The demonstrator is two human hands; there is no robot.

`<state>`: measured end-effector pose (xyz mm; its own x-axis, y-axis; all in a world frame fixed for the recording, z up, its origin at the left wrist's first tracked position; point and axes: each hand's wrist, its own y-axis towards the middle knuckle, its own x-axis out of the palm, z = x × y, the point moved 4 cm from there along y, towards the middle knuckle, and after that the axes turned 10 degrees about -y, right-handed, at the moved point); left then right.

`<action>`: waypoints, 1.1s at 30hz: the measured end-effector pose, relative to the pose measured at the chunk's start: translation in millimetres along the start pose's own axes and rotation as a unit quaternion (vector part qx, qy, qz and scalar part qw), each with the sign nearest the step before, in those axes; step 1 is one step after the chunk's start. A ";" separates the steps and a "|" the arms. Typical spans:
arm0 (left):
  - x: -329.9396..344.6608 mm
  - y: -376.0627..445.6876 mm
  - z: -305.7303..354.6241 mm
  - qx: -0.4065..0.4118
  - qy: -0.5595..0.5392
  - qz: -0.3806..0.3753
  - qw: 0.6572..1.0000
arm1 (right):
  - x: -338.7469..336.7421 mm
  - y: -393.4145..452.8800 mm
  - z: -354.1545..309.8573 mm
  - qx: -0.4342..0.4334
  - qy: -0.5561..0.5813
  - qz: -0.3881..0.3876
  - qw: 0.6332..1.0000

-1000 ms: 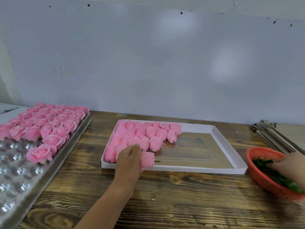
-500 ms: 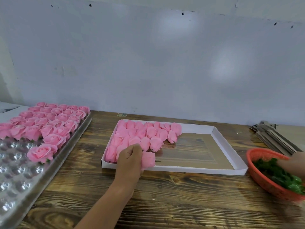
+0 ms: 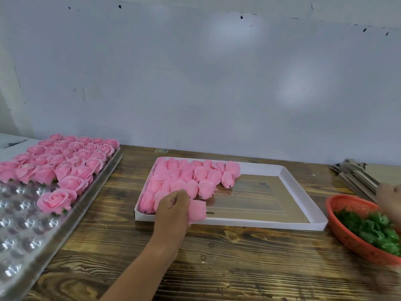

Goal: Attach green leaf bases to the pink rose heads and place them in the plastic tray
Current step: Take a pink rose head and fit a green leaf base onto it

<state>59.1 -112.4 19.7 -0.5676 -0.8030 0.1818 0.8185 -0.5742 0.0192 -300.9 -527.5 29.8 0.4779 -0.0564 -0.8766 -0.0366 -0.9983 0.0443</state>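
My left hand (image 3: 171,210) grips a pink rose head (image 3: 197,211) at the front edge of the white cardboard box (image 3: 303,205), its short stem pointing right. Several more loose rose heads (image 3: 195,177) lie in the box's left half. An orange basket (image 3: 351,233) at the right holds green leaf bases (image 3: 373,229). My right hand (image 3: 389,199) is blurred above the basket's far rim at the frame edge; its fingers cannot be made out. The clear plastic tray (image 3: 23,231) at the left carries several finished roses (image 3: 63,161) in its far rows.
A stack of flat cardboard pieces (image 3: 358,177) lies behind the basket at the right. A grey wall rises right behind the wooden table (image 3: 227,263). The tray's near dimples show bare plastic.
My right hand has lifted out of the basket's leaves and moved up and right toward the frame edge. My left hand stays on the rose head at the box's front edge.
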 end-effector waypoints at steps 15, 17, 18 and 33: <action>3.0 -2.8 0.4 -0.002 0.009 -0.009 1.000 | 46.6 -235.9 -163.7 -0.168 0.336 -0.169 0.911; 3.4 -3.0 0.4 -0.004 0.011 -0.007 1.000 | 61.8 -245.4 -176.0 -0.171 0.329 -0.191 0.909; 3.4 -3.0 0.1 -0.004 0.013 -0.006 1.000 | 67.6 -249.9 -182.4 -0.173 0.343 -0.206 0.900; 1.5 -0.3 -6.1 -0.013 0.012 -0.002 1.000 | 119.1 -307.0 -191.1 -0.098 0.480 -0.404 0.773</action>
<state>57.4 -114.5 14.0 -0.5725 -0.8045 0.1582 0.8142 -0.5806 -0.0058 -65.0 -229.8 3.4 0.7095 0.6979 0.0975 0.7024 -0.6894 -0.1770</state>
